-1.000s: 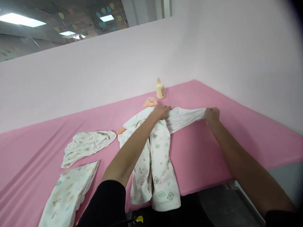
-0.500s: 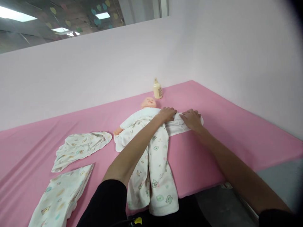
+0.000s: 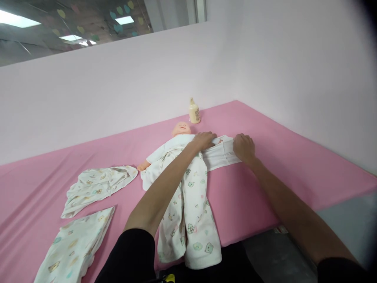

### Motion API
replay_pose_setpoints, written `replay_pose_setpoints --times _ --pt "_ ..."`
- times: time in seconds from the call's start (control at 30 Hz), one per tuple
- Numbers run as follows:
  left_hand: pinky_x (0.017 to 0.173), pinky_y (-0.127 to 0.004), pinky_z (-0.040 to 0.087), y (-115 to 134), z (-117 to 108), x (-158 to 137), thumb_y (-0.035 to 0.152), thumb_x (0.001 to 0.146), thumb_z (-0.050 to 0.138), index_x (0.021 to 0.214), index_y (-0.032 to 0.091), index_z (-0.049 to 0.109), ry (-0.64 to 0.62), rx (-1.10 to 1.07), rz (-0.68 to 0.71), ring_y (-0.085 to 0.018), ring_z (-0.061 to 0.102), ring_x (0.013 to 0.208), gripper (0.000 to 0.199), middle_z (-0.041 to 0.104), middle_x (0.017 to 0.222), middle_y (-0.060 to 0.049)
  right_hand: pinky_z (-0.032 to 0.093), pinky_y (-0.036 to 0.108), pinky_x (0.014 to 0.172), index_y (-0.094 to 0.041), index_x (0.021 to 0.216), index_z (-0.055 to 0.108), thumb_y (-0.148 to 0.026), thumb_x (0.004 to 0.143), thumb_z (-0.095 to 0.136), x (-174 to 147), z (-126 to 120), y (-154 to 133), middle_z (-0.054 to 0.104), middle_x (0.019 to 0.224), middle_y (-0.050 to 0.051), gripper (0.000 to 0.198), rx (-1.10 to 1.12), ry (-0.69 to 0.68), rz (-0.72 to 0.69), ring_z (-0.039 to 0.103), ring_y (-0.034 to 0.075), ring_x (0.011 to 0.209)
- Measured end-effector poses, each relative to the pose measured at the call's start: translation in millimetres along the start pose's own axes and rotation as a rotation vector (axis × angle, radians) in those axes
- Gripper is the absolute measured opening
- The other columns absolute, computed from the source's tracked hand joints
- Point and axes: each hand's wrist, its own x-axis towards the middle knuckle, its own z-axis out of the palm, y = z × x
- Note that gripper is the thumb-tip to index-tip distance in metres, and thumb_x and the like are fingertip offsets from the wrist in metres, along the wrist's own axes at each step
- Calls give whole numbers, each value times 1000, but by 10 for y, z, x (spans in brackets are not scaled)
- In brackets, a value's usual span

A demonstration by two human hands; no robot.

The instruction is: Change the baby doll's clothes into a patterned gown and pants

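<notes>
A baby doll (image 3: 181, 127) lies on its back with a white shirt (image 3: 184, 139) over its upper body. One sleeve (image 3: 219, 154) stretches out to the right, and a bit of the doll's skin shows at its upper edge. My left hand (image 3: 204, 140) is closed on the shirt near the doll's shoulder, its fingertips partly hidden. At the sleeve's far end my right hand (image 3: 244, 147) is wrapped round the cloth. Printed white baby trousers (image 3: 196, 212) lie over the doll's lower body, their legs hanging toward me. The doll's other hand (image 3: 143, 165) pokes out at the left.
A pink sheet (image 3: 250, 196) covers the table. Behind the doll's head stands a cream pump bottle (image 3: 194, 112). Two printed cloths (image 3: 100, 186) lie at the left, the nearer one folded (image 3: 76, 243). A pale wall (image 3: 132, 82) borders the back and right.
My right hand has moved slightly right and closed round the sleeve's end, and the sleeve is pulled straighter. My left hand stays near the shoulder. The view has shifted a little.
</notes>
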Motion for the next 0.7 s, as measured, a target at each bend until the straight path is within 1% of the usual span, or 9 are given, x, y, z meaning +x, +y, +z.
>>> replay_pose_setpoints --times 0.17,0.33,0.43,0.53,0.7 --pt "92 -35 48 -3 -48 -20 32 93 50 129 20 56 -50 -23 -23 -25 59 117 38 60 131 -9 42 37 81 -9 109 60 -13 96 33 20 -62 7 65 114 22 30 86 -158 187 62 31 104" --pt "95 -36 48 -32 -49 -13 33 93 50 128 20 56 -89 -36 -34 -26 57 121 38 60 133 -9 45 37 83 -10 109 62 -17 95 41 82 -87 114 65 117 22 26 151 -280 251 62 32 108" --pt "98 -36 47 -70 -26 17 34 93 51 132 21 53 -98 -41 -57 -26 56 123 41 59 134 -9 46 35 80 -12 103 64 -19 94 42 109 -141 197 67 111 20 24 173 -303 254 64 30 102" --pt "99 -36 47 -96 -11 45 35 92 53 132 21 53 -106 -39 -67 -26 56 123 42 60 133 -9 45 33 74 -14 93 64 -20 93 43 110 -225 271 69 102 17 22 217 -301 249 64 27 94" --pt "97 -34 47 -119 -14 51 35 91 55 131 20 53 -118 -72 -61 -25 57 121 42 60 132 -9 42 31 67 -17 76 59 -18 88 46 96 -310 370 68 92 14 18 318 -311 252 61 23 82"
